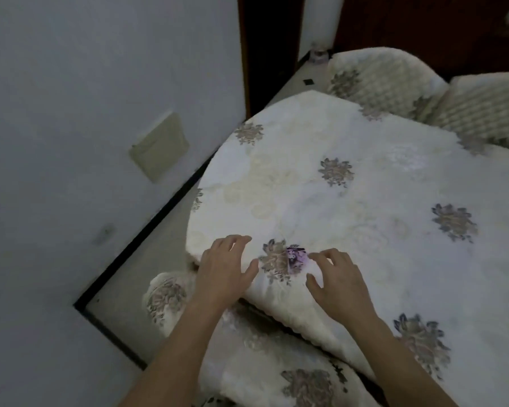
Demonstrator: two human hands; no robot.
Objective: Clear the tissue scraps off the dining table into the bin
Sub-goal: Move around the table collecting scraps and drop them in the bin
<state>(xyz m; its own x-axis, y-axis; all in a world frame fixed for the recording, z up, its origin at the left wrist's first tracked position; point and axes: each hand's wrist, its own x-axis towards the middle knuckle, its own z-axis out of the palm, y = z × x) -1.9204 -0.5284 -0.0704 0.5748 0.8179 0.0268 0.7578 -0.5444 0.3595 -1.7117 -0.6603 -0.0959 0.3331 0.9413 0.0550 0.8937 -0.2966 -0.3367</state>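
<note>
The dining table wears a cream cloth with grey-brown flower motifs. Near its front edge lies a small purple-tinted scrap on one of the flowers. My left hand rests on the cloth just left of the scrap, fingers spread, holding nothing. My right hand lies just right of the scrap, fingers spread, fingertips almost touching it. No bin is in view.
A chair with a matching floral cover sits under the table's front edge, below my arms. Two more covered chairs stand at the far side. A grey wall with a beige plate is close on the left, above a strip of floor.
</note>
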